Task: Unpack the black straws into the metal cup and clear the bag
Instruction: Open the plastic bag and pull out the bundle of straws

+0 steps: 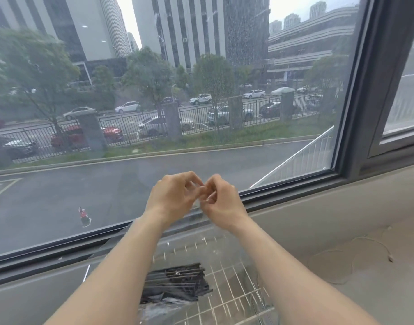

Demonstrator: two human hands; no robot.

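A bundle of black straws (175, 282) lies at the bottom of a clear plastic bag (201, 245) that hangs down between my forearms. My left hand (175, 195) and my right hand (222, 200) are raised in front of the window, fingertips close together, each pinching the bag's top edge. The film is nearly see-through and its outline is hard to follow. No metal cup is in view.
A white wire rack (227, 292) stands under and behind the bag at the bottom middle. A beige window sill (318, 231) runs across, with a thin cord (365, 252) lying on it at the right. The dark window frame (295, 186) is just beyond my hands.
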